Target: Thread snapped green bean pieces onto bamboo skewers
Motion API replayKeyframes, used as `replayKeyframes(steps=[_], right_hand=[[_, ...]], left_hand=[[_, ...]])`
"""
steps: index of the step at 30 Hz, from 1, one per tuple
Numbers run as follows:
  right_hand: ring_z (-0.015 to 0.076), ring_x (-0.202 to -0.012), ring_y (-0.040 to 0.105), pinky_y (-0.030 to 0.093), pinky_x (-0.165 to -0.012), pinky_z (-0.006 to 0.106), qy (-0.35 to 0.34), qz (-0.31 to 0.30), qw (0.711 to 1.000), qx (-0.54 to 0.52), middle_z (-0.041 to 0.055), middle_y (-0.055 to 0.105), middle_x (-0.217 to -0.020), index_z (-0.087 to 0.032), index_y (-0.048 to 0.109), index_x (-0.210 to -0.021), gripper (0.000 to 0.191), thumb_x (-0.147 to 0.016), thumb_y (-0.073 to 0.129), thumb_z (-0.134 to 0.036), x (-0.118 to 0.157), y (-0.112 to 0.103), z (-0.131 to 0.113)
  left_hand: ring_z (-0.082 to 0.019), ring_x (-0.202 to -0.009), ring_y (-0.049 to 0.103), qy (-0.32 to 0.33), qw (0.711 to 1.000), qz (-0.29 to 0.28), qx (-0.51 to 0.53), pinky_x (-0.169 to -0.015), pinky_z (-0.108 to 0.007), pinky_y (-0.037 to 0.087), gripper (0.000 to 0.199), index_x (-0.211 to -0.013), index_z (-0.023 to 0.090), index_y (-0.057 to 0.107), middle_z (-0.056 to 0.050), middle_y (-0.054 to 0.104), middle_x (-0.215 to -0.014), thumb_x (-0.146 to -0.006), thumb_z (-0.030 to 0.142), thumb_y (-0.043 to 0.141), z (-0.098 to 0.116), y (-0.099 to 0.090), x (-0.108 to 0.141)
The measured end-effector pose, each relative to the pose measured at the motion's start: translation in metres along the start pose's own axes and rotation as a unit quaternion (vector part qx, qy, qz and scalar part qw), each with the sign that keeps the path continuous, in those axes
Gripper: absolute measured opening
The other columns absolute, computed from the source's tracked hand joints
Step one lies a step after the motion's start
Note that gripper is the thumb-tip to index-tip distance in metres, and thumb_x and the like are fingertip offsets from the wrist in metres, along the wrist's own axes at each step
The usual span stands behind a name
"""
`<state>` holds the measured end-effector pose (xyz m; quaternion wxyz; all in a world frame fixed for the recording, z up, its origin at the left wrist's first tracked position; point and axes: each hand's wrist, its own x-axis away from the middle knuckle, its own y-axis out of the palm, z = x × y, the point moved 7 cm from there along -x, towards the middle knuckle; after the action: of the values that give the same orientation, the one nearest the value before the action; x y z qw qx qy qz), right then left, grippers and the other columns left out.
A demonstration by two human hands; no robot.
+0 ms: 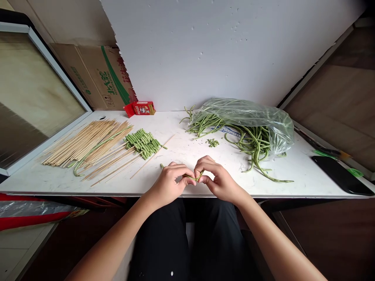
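Note:
Near the front edge of the white table, my left hand point(174, 181) and my right hand point(215, 177) meet, both pinching a green bean point(190, 177) between thumb and fingers. Most of the bean is hidden by the fingers. Ahead and to the left lie rows of cut bean pieces on skewers point(142, 142). A single skewer point(152, 156) rests just right of them. Small bean ends point(212, 143) form a little pile beyond my right hand. Long beans point(256, 146) spill from a clear plastic bag point(240, 111) at the right.
Many bare wooden skewers point(79, 144) lie on the left of the table point(117, 188), with a long bean point(93, 149) across them. A red box point(143, 108) stands at the back by a cardboard box point(96, 78). A black phone point(341, 175) lies far right.

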<state>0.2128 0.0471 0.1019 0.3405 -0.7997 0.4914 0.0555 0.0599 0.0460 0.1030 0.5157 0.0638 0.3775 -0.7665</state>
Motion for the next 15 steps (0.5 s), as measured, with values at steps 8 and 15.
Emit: replayKeyframes(steps=[8,15], right_hand=[[0.0240,-0.094,0.059,0.045,-0.092,0.040,0.023,-0.067,0.994,-0.086,0.0063,0.066,-0.093,-0.023,0.068,-0.089,0.031,-0.103,0.064,-0.050,0.001,0.000,0.010],[0.0256,-0.095,0.063,0.048,-0.092,0.042,0.054,0.031,0.996,-0.063,0.0073,0.069,-0.093,-0.024,0.077,-0.095,0.022,-0.094,0.079,-0.046,0.003,-0.034,0.023]], left_hand=[[-0.014,-0.078,0.067,-0.021,0.999,-0.026,0.026,-0.092,-0.031,0.048,0.022,-0.080,0.022,0.075,0.004,0.078,-0.083,-0.090,0.002,0.071,0.000,0.006,0.002],[-0.017,-0.083,0.070,-0.107,0.992,-0.024,0.059,-0.080,-0.028,0.054,0.007,-0.091,0.020,0.077,-0.002,0.078,-0.090,-0.096,0.024,0.073,-0.023,-0.006,0.001]])
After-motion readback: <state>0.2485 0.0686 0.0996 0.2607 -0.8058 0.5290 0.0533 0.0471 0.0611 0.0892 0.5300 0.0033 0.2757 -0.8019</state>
